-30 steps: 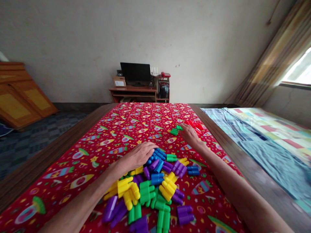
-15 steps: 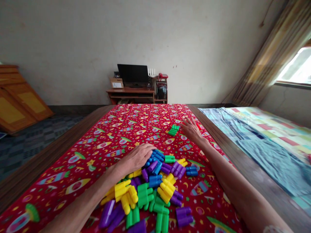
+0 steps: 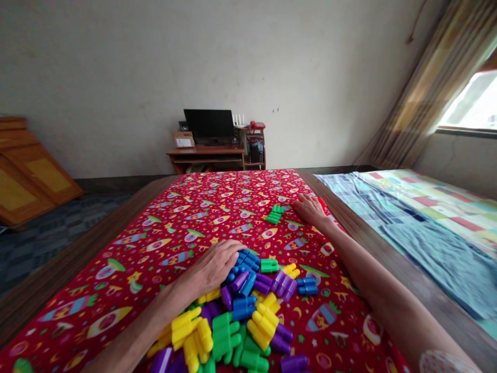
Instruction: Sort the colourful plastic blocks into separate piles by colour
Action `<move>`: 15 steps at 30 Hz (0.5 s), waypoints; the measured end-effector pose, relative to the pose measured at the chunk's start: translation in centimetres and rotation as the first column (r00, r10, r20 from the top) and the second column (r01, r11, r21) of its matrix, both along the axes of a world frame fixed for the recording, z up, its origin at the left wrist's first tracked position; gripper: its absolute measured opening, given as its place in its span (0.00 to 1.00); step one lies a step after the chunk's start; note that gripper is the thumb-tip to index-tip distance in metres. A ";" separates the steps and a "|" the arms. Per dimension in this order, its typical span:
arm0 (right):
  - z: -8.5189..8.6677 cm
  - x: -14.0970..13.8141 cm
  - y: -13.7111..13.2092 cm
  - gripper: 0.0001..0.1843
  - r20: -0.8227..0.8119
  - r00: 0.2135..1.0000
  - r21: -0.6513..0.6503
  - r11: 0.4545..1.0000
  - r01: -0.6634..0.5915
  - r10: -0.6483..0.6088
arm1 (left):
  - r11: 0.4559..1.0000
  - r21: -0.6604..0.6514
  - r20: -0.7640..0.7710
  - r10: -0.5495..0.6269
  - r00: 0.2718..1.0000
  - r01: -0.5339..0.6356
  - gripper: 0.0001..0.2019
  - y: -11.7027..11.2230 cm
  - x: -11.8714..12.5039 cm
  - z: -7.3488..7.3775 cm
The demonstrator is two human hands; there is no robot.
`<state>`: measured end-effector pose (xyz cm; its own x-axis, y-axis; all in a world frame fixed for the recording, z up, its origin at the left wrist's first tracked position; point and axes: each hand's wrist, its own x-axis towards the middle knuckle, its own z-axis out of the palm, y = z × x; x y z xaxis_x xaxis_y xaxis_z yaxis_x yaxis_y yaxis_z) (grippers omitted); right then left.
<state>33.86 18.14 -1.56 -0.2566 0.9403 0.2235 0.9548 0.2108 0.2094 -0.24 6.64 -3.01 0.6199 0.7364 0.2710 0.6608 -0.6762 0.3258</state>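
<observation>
A heap of plastic building blocks (image 3: 248,305) in yellow, green, blue and purple lies on the red rocket-print cloth (image 3: 171,233) close to me. My left hand (image 3: 215,261) rests palm down on the heap's far left edge, fingers curled over a blue block (image 3: 246,260). My right hand (image 3: 310,208) reaches far out to the right, fingers flat over red blocks (image 3: 323,203) that it mostly hides. A small green block (image 3: 275,213) lies just left of that hand.
The cloth covers a long wooden table (image 3: 81,248). A bed with a patchwork sheet (image 3: 427,217) runs along the right side. A desk with a monitor (image 3: 209,127) stands at the far wall, a wooden cabinet (image 3: 27,176) at left, curtains at right.
My right hand has moved slightly farther out and now covers most of the red blocks, which showed clearly before. The left hand has stayed on the heap. The camera has tilted up a little.
</observation>
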 end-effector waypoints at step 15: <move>0.4 4.7 0.6 0.24 -0.457 0.876 0.199 0.942 0.270 -0.154 | 1.000 0.007 -0.009 0.000 1.000 0.000 0.20 -0.3 0.0 0.3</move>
